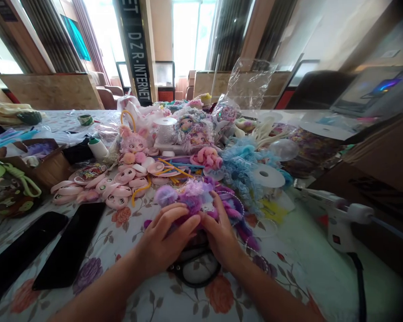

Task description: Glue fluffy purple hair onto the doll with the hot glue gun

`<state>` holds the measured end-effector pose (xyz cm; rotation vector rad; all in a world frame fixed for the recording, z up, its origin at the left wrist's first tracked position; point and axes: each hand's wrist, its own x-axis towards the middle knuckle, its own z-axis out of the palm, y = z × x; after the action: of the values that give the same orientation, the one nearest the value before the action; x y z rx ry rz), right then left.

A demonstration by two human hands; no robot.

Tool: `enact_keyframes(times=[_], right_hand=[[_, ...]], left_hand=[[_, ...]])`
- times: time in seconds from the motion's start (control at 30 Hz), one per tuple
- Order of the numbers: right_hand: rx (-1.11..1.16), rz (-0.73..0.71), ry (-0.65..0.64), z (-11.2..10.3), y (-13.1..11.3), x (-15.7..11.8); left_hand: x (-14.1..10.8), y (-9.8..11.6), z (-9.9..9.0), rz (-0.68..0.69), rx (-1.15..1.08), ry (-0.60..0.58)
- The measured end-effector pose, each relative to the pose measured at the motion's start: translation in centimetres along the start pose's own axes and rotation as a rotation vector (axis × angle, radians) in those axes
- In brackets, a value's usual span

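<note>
My left hand [168, 235] and my right hand [221, 232] are both closed around a fluffy purple doll [190, 210] with lilac curls on top. A small pale patch shows beside my right fingers, too small to make out. A lilac pompom [165, 195] sticks out at its left, and long purple and magenta strands [245, 228] trail to the right. Beneath my hands lies a black-rimmed loop [198, 284], partly hidden by my wrists. A string of white beads [262, 259] curves past my right wrist.
Pink doll faces [117, 194] lie beyond my left hand, with orange pipe cleaners [177, 167] near them. Light blue curly hair [238, 163] and a white spool [268, 175] are at right. A glue gun [336, 219] stands by a cardboard box [383, 179]. Two black phones [70, 246] lie left.
</note>
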<state>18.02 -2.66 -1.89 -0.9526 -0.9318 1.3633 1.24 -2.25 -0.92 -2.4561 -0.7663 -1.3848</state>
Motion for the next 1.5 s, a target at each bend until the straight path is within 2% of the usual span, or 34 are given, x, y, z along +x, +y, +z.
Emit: enact_keyframes(times=[0.1,0.17,0.23,0.33,0.43,0.5,0.57,0.7,0.77,0.83,0.93,1.03,1.13,1.23,1.3,1.4,1.5], right_hand=[[-0.174,-0.119,0.085,0.0,0.1,-0.1],[-0.170,-0.155,0.135,0.0,0.0,-0.1],[-0.053,-0.079,0.161,0.0,-0.4,0.2],[0.193,0.072,0.113,0.1,-1.4,0.7],[0.335,0.108,0.032,0.1,-2.7,1.0],[0.357,0.133,0.006,0.2,-3.2,1.1],[0.345,0.166,-0.012,0.3,-3.4,1.0],[0.339,0.200,-0.067,0.3,-2.8,1.0],[0.328,0.227,-0.108,0.2,-2.3,1.0],[0.307,0.268,-0.147,0.1,-2.1,1.0],[0.290,0.359,-0.213,0.1,-1.9,0.9],[0.289,0.423,-0.272,0.1,-1.9,0.9],[0.288,0.405,-0.247,0.3,-1.9,1.0],[0.237,0.360,-0.188,0.4,-1.6,1.1],[0.116,0.267,-0.126,0.3,-1.4,1.2],[-0.186,0.064,-0.032,0.0,-1.2,1.0],[-0.347,-0.031,-0.025,-0.2,-1.5,0.6]], left_hand=[[0.9,-0.1,-0.1,0.042,0.085,-0.081],[1.1,-0.3,-0.3,0.066,0.072,-0.088],[1.1,-0.6,-0.4,0.045,0.019,-0.044],[0.6,-1.1,-0.8,-0.079,-0.039,0.038],[0.3,-1.2,-1.0,-0.202,-0.078,0.089],[0.3,-1.0,-1.2,-0.237,-0.130,0.112],[0.4,-0.6,-1.3,-0.194,-0.151,0.114],[0.5,0.2,-1.5,0.109,-0.031,0.073],[0.3,0.4,-1.5,0.150,0.011,0.043],[0.1,0.2,-1.5,0.044,0.015,0.024],[-0.1,-0.5,-1.5,-0.231,-0.081,-0.003],[-0.2,-1.1,-1.1,-0.528,-0.333,-0.063],[-0.3,-1.3,-0.6,-0.759,-0.633,-0.155],[-0.5,-1.2,-0.3,-0.841,-0.805,-0.221],[-0.5,-1.0,-0.3,-0.847,-0.854,-0.244],[-0.2,-0.6,-0.3,-0.926,-0.889,-0.247],[0.3,-0.1,-0.3,-1.076,-0.989,-0.195]])
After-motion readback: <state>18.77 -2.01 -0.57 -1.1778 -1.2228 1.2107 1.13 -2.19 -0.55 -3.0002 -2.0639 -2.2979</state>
